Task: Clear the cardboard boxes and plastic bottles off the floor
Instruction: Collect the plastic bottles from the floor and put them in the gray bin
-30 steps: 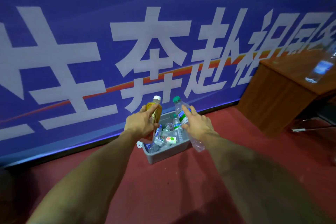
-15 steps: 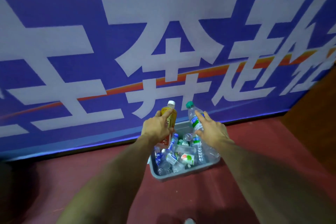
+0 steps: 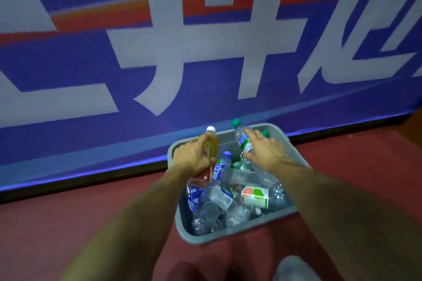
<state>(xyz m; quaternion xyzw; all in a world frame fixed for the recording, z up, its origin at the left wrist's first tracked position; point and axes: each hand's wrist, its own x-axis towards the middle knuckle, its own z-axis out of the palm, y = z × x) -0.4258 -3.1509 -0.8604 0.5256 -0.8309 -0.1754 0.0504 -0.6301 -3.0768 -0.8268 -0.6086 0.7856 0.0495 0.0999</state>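
- L hand (image 3: pixel 194 158) fingers wrap tea bottle (image 3: pixel 209 142); R hand (image 3: pixel 266 154) pinches water bottle (image 3: pixel 242 140).
- Bin (image 3: pixel 205 236) crowded: drop yours hard & they could bounce onto floor (image 3: pixel 91 223).

A bin (image 3: pixel 237 236) was set on the floor (image 3: pixel 68 235), just before a banner (image 3: pixel 205 64). In it loose bottles (image 3: pixel 219 210) were piled, with two held bottles (image 3: pixel 210 143) above.

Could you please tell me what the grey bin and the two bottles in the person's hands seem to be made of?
The grey bin looks like matte, opaque moulded plastic with a rounded rim. The amber bottle in the left hand seems glossy clear plastic, tinted perhaps by drink. The green-capped bottle in the right hand looks like thin transparent plastic, visibly see-through.
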